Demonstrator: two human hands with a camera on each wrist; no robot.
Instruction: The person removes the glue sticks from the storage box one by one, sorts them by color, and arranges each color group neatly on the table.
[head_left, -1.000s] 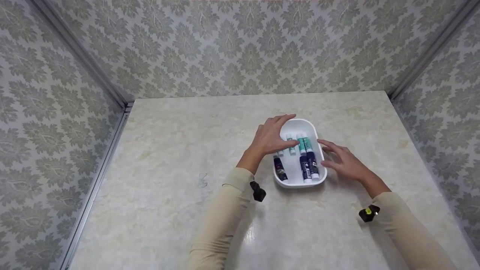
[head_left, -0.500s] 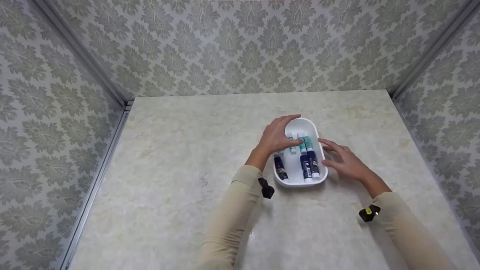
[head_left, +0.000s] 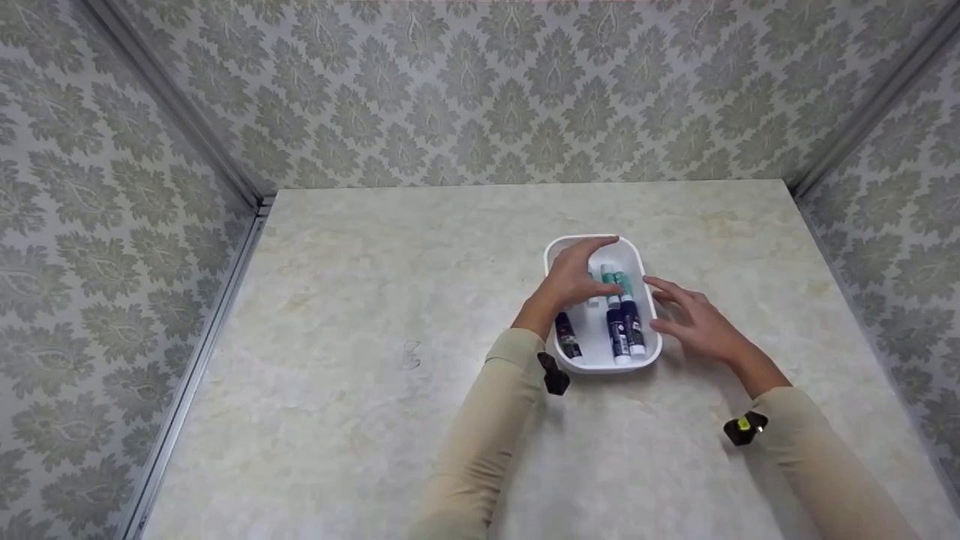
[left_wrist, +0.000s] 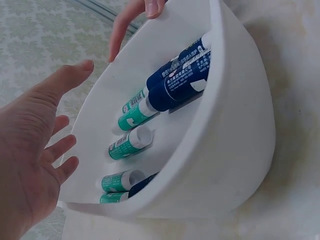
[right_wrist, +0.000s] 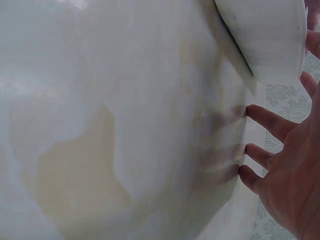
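Observation:
A white oval-cornered tub (head_left: 604, 368) sits on the table, holding several navy glue sticks (left_wrist: 175, 90) and smaller green-and-white ones (left_wrist: 132, 117). My left hand (head_left: 571, 279) hovers over the tub's back left part, fingers spread and relaxed, thumb above the green sticks. Its palm hides some of the sticks in the head view. Nothing is between its fingers in the left wrist view. At the tub's right wall, my right hand (head_left: 701, 324) rests its thumb and index fingertips right at the rim. The other fingers of that hand stretch out beside the wall in the right wrist view.
A small clear, thin piece (head_left: 412, 355) lies on the pale marbled table (head_left: 337, 420) left of the tub. Patterned wall panels (head_left: 510, 97) stand behind and at both sides. Black wrist cameras (head_left: 553, 373) sit at both sleeve cuffs.
My left hand has moved to the right, from the tub's left rim to over its inside, so the left rim shows. The right hand stays at the right rim.

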